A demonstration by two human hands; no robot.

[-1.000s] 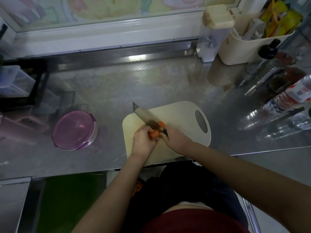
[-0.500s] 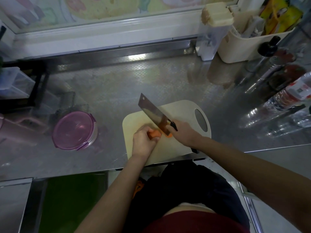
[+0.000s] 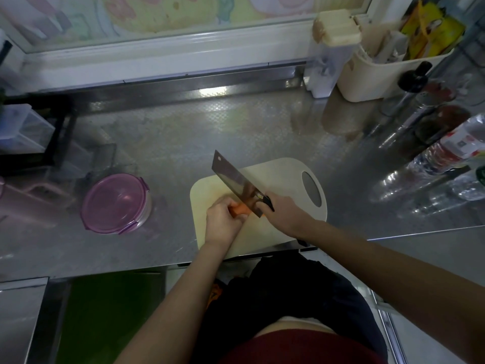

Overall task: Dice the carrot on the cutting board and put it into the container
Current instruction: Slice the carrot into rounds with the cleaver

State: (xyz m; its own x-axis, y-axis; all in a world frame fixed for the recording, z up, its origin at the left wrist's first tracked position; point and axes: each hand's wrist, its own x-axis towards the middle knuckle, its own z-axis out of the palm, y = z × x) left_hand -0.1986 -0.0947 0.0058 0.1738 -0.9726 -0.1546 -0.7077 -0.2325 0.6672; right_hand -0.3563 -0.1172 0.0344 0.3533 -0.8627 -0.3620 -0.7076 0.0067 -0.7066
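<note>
While my left hand (image 3: 223, 222) curls round carrot (image 3: 240, 210) on cutting board (image 3: 286, 174), my right hand (image 3: 284, 214) grips knife (image 3: 236, 182) handle tight. Blade just beside my left fingers. Carrot round, may roll; blade may then nick fingers. Container (image 3: 115, 203) well left of grip.

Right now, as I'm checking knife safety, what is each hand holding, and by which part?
The right hand holds the cleaver by its black handle; the left hand holds the carrot by the end away from the blade.
</note>
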